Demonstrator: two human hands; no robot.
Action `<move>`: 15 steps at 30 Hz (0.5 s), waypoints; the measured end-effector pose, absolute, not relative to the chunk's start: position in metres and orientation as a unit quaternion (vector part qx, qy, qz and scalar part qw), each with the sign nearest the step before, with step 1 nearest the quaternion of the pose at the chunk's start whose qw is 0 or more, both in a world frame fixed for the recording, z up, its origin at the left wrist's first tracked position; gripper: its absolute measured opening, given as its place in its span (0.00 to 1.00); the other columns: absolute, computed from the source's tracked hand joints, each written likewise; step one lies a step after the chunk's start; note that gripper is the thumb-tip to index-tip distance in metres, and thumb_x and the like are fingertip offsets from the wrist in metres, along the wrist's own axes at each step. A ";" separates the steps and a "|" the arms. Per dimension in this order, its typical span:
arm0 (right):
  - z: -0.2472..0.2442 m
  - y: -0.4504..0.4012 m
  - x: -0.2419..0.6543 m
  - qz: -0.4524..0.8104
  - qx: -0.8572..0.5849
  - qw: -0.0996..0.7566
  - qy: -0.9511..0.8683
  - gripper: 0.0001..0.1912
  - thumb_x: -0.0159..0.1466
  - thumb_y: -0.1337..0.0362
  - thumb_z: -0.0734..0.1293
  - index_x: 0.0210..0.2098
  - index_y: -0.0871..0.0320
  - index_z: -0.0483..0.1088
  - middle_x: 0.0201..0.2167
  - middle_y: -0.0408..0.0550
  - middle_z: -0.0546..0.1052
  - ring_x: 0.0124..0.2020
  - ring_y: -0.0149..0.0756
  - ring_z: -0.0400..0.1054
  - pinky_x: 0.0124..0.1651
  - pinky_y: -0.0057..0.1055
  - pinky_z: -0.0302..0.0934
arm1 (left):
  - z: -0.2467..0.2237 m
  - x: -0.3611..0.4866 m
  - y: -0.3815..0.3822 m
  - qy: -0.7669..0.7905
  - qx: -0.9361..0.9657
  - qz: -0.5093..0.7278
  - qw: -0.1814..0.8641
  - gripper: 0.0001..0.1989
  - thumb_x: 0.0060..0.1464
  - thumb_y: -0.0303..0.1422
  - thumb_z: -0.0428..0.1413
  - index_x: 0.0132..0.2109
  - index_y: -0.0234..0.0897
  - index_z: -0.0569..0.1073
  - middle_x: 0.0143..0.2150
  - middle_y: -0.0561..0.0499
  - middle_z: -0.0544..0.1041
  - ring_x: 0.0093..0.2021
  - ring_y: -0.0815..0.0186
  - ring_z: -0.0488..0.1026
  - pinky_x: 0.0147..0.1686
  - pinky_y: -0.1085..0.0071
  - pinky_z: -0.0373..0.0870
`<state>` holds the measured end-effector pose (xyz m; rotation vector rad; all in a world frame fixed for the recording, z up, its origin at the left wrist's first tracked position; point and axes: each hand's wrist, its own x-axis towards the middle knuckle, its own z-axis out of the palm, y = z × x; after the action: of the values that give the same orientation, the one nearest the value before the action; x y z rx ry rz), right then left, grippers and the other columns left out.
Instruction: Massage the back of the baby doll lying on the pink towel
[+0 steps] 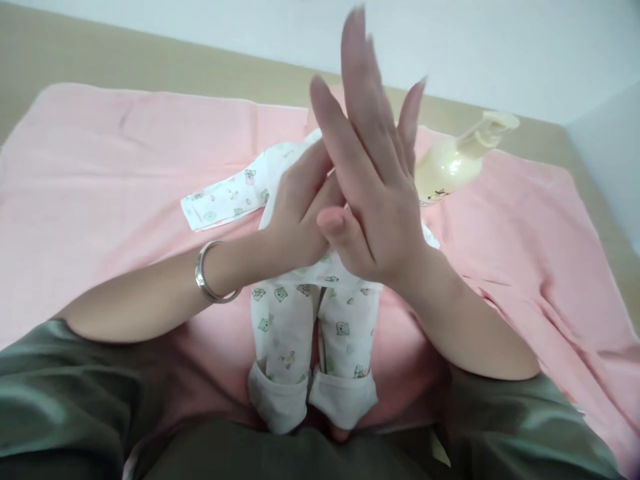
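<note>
My right hand (pixel 380 180) is raised upright, its fingers stretched and spread. My left hand (pixel 303 207), with a silver bangle (pixel 203 270) on the wrist, presses against the palm side of my right hand. Its fingers reach behind that hand, so their tips are hidden. Below both hands lies a small figure in a white patterned top (pixel 235 197) and matching trousers (pixel 285 320) with turned-up cuffs. My hands cover its upper body and head, so whether it is a doll or a baby cannot be made out. Neither hand shows an object in it.
A pale yellow pump bottle (pixel 453 167) stands to the right, partly behind my right hand. The pink cloth (pixel 100 153) spreads under the figure, wrinkled at the right. Beyond it run a beige surface (pixel 125 50) and a white wall (pixel 240 27).
</note>
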<state>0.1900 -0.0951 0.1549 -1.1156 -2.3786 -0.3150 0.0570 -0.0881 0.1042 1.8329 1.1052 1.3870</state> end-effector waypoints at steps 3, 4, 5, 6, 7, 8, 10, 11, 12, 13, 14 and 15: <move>0.124 -0.082 0.193 0.037 -0.467 0.251 -0.847 0.35 0.80 0.54 0.47 0.80 0.65 0.51 0.81 0.52 0.55 0.84 0.37 0.45 0.87 0.39 0.38 | 0.091 0.056 -0.059 0.388 0.700 0.546 0.247 0.08 0.71 0.44 0.53 0.49 0.50 0.75 0.49 0.49 0.82 0.50 0.51 0.79 0.54 0.47 0.78; 0.115 -0.078 0.193 0.083 -0.475 0.249 -0.840 0.34 0.80 0.56 0.45 0.80 0.67 0.51 0.81 0.53 0.56 0.83 0.36 0.47 0.87 0.39 0.40 | 0.083 0.054 -0.049 0.409 0.691 0.545 0.242 0.10 0.71 0.46 0.53 0.49 0.50 0.75 0.48 0.49 0.82 0.50 0.50 0.78 0.55 0.45 0.76; 0.108 -0.076 0.193 0.112 -0.477 0.245 -0.837 0.35 0.80 0.57 0.45 0.79 0.68 0.51 0.80 0.52 0.57 0.83 0.36 0.48 0.87 0.41 0.41 | 0.076 0.052 -0.040 0.434 0.679 0.541 0.241 0.12 0.71 0.49 0.53 0.50 0.51 0.76 0.51 0.49 0.82 0.53 0.50 0.77 0.58 0.43 0.73; 0.102 -0.073 0.193 0.124 -0.476 0.239 -0.837 0.35 0.79 0.57 0.45 0.79 0.68 0.52 0.80 0.51 0.58 0.83 0.36 0.49 0.87 0.42 0.40 | 0.069 0.050 -0.033 0.446 0.681 0.529 0.240 0.15 0.71 0.53 0.53 0.51 0.53 0.76 0.52 0.51 0.82 0.55 0.50 0.75 0.60 0.42 0.71; 0.099 -0.071 0.194 0.122 -0.472 0.234 -0.841 0.34 0.79 0.58 0.46 0.79 0.66 0.54 0.80 0.50 0.57 0.83 0.37 0.48 0.87 0.45 0.39 | 0.063 0.047 -0.028 0.457 0.682 0.521 0.234 0.16 0.71 0.54 0.53 0.53 0.53 0.76 0.54 0.52 0.81 0.58 0.50 0.74 0.62 0.42 0.69; 0.096 -0.068 0.195 0.114 -0.468 0.227 -0.847 0.34 0.78 0.58 0.47 0.78 0.63 0.56 0.81 0.47 0.56 0.83 0.38 0.47 0.87 0.46 0.38 | 0.059 0.044 -0.024 0.461 0.687 0.513 0.226 0.16 0.70 0.53 0.53 0.54 0.53 0.76 0.56 0.52 0.81 0.59 0.50 0.73 0.63 0.41 0.68; 0.095 -0.059 0.200 0.102 -0.461 0.209 -0.856 0.32 0.78 0.58 0.48 0.77 0.56 0.60 0.81 0.41 0.56 0.83 0.39 0.46 0.87 0.48 0.38 | 0.054 0.040 -0.020 0.467 0.695 0.506 0.207 0.14 0.69 0.46 0.53 0.53 0.48 0.76 0.56 0.48 0.81 0.59 0.49 0.74 0.66 0.41 0.68; 0.096 -0.054 0.204 0.103 -0.463 0.199 -0.857 0.31 0.78 0.58 0.49 0.76 0.53 0.62 0.80 0.38 0.57 0.83 0.38 0.46 0.87 0.49 0.38 | 0.053 0.039 -0.019 0.471 0.693 0.507 0.202 0.12 0.67 0.43 0.53 0.52 0.47 0.76 0.55 0.45 0.81 0.60 0.47 0.74 0.67 0.41 0.67; 0.096 -0.047 0.207 0.106 -0.470 0.191 -0.855 0.30 0.78 0.57 0.49 0.75 0.50 0.63 0.80 0.36 0.56 0.84 0.38 0.45 0.88 0.49 0.38 | 0.052 0.038 -0.017 0.474 0.691 0.506 0.204 0.11 0.65 0.41 0.55 0.50 0.47 0.76 0.55 0.43 0.81 0.61 0.46 0.74 0.68 0.41 0.66; 0.097 -0.041 0.210 0.109 -0.482 0.185 -0.849 0.30 0.78 0.56 0.50 0.75 0.50 0.63 0.81 0.36 0.55 0.84 0.39 0.44 0.88 0.49 0.39 | 0.050 0.038 -0.015 0.482 0.686 0.504 0.211 0.10 0.63 0.41 0.57 0.49 0.47 0.75 0.55 0.43 0.80 0.62 0.44 0.73 0.69 0.42 0.65; 0.098 -0.037 0.213 0.112 -0.499 0.179 -0.840 0.30 0.78 0.56 0.51 0.76 0.51 0.62 0.81 0.38 0.54 0.84 0.40 0.42 0.87 0.49 0.39 | 0.048 0.038 -0.013 0.490 0.679 0.502 0.217 0.10 0.62 0.42 0.58 0.49 0.48 0.75 0.55 0.42 0.80 0.64 0.43 0.71 0.70 0.42 0.64; 0.099 -0.034 0.214 0.114 -0.519 0.171 -0.830 0.31 0.78 0.55 0.52 0.77 0.54 0.60 0.82 0.41 0.52 0.84 0.42 0.41 0.87 0.50 0.39 | 0.046 0.037 -0.010 0.498 0.672 0.501 0.222 0.12 0.60 0.43 0.60 0.50 0.48 0.74 0.56 0.42 0.79 0.65 0.42 0.70 0.70 0.42 0.62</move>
<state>0.2144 -0.0336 0.0990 -1.4742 -2.3553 0.3223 0.0370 -0.0099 0.0457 1.8573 1.3759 1.3845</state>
